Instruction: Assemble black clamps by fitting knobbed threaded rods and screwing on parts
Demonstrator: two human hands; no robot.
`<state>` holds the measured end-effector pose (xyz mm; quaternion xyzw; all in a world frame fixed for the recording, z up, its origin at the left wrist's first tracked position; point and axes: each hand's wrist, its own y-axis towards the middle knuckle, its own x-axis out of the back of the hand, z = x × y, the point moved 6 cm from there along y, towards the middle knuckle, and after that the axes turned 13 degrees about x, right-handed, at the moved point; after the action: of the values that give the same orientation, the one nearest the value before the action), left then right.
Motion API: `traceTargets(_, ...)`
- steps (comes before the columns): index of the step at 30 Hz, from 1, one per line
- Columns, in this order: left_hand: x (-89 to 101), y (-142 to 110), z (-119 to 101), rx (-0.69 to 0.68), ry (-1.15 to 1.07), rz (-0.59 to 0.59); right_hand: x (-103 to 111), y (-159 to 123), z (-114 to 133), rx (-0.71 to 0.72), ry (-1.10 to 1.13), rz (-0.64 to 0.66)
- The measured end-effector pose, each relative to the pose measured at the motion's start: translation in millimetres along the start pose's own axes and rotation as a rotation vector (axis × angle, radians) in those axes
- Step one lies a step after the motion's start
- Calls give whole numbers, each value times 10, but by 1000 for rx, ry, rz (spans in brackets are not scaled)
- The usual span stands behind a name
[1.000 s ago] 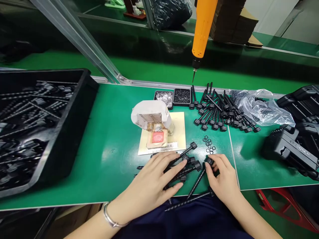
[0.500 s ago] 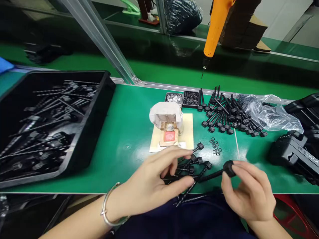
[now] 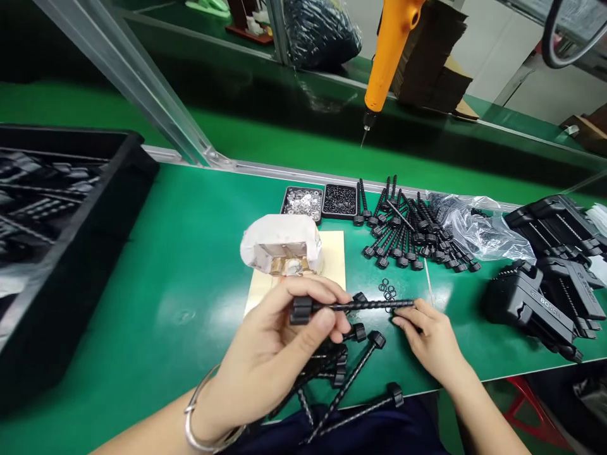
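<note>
My left hand (image 3: 279, 341) grips a black knob-headed threaded rod (image 3: 374, 305) near its head, thumb and fingers round the shaft, the knob pointing left. At the rod's far tip, my right hand (image 3: 427, 335) has its thumb and fingers pinched together; whether they also hold something small cannot be made out. Small black rings (image 3: 386, 287) lie on the green table just beyond the right fingertips. Below the hands, several similar knob-headed rods (image 3: 348, 385) lie loosely at the table's front edge, partly covered by my left hand.
A white-padded fixture (image 3: 284, 237) stands on a cream board (image 3: 334, 253). Behind are a tray of metal nuts (image 3: 303, 203), a tray of tiny black parts (image 3: 340, 200) and piled rods (image 3: 408, 230). An orange electric screwdriver (image 3: 386, 57) hangs above. Black bin (image 3: 95, 253) left; black Bosch parts (image 3: 535, 303) right.
The held rod has turned end for end: its knob was in my right hand and now sits at my left. My right hand has moved to its tip. The camera view has shifted right.
</note>
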<state>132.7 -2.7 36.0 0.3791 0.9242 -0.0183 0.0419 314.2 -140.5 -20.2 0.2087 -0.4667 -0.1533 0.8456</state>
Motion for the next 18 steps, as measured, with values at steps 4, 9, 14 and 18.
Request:
traceTargets(4,-45,-25,19,-11,146,-20,-152,-175,-31,-67,-7,-35)
traceTargets(9,-49,-31,49,24,184,-19,53,-56,20,-121,70,-135)
traceTargets(14,-56,-36,75,-2,171,-47,241,284,-50,-340,668,-319)
traceTargets(18,52,-70,63,-53,239,-177,214,624,-65,-387,966,-343)
